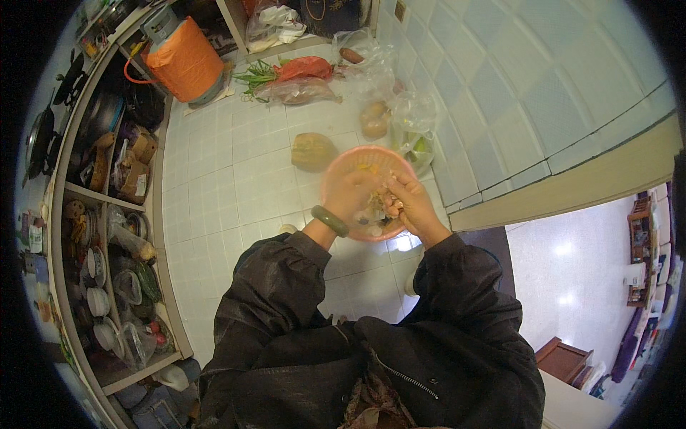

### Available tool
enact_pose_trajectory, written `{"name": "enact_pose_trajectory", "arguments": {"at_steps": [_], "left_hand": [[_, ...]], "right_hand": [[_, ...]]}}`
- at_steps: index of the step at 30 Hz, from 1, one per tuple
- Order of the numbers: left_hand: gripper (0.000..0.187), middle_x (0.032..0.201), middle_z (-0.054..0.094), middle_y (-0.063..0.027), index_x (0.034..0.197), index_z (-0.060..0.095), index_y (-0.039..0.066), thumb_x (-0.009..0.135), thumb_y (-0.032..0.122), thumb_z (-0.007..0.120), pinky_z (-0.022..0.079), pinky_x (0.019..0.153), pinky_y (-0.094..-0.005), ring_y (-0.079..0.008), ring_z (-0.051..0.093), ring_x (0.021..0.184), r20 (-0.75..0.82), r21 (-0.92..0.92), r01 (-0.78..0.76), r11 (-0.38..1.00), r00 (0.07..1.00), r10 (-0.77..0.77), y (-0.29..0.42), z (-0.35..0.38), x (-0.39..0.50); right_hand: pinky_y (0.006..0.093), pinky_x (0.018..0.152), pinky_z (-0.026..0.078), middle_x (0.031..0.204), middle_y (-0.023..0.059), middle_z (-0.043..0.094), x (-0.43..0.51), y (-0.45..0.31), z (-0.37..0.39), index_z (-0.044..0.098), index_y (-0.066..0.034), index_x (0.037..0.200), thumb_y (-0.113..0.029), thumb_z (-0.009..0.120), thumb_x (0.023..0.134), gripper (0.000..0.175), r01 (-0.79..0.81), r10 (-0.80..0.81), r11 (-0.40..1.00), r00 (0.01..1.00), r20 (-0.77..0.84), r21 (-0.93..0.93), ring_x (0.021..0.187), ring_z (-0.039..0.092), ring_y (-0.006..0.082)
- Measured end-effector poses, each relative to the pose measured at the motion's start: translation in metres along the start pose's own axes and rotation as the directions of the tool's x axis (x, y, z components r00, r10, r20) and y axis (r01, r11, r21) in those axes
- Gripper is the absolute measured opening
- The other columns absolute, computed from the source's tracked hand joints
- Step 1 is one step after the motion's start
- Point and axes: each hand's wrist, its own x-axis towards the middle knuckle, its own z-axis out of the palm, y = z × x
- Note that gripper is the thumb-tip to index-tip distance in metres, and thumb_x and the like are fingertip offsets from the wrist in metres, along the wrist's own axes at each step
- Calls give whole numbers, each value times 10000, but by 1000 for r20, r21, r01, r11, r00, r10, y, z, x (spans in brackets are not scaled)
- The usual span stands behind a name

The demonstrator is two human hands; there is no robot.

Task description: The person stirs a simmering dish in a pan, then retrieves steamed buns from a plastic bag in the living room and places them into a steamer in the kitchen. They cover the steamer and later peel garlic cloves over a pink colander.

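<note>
A pink plastic basket (333, 170) stands on the tiled floor in front of me, with scraps and peelings (378, 202) inside, some of them orange. Over its left half is my left hand (351, 187), blurred, a dark green bangle (329, 221) on the wrist; what its fingers hold cannot be made out. My right hand (414, 206) is over the right half, its fingers curled round a small pale piece (395, 202) that is partly hidden. The fingertips of both hands are close together.
A cut pumpkin (312, 152) lies beyond the basket, near bagged vegetables (417, 142) and a round brown item in plastic (375, 119). Further off are green onions (257, 76), a red bag (305, 68) and an orange-covered gas cylinder (185, 61). Shelves (177, 343) line the left; a tiled wall (514, 96) rises right.
</note>
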Motion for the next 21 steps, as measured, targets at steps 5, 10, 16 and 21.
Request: {"name": "enact_pose_trajectory", "arguments": {"at_steps": [5, 10, 16, 21], "left_hand": [[174, 713, 564, 27, 915, 615, 42, 852, 198, 658, 364, 467, -181, -34, 461, 520, -71, 50, -106, 993, 991, 109, -1, 1, -1], [192, 790, 572, 15, 973, 602, 22, 830, 127, 673, 441, 586, -185, -49, 522, 641, -78, 164, -318, 934, 939, 334, -2, -1, 6], [177, 805, 568, 20, 966, 623, 17, 812, 86, 676, 459, 641, -197, -50, 518, 705, -47, 412, -359, 837, 909, 414, -5, 0, 5], [156, 780, 550, 35, 945, 648, 4, 811, 79, 671, 447, 630, -192, -44, 498, 695, -50, 325, -344, 881, 924, 379, -5, 4, 1]], "right_hand": [[186, 425, 378, 791, 36, 571, -1, 1, 0, 568, -37, 968, -166, 554, 926, 136, 26, -45, 975, 996, -81, -221, 577, 503, 58], [187, 424, 372, 796, 35, 575, 1, 0, -4, 562, -34, 989, -192, 524, 940, 170, -9, 10, 1000, 998, -65, 13, 578, 505, 71], [199, 440, 390, 816, 44, 592, 3, 1, -9, 548, -40, 1001, -234, 464, 964, 214, -98, 102, 989, 994, -32, 108, 588, 531, 98], [194, 434, 391, 824, 50, 594, 0, 1, -7, 543, -30, 1031, -301, 435, 977, 297, -111, 115, 991, 992, -45, 76, 605, 542, 110]]}}
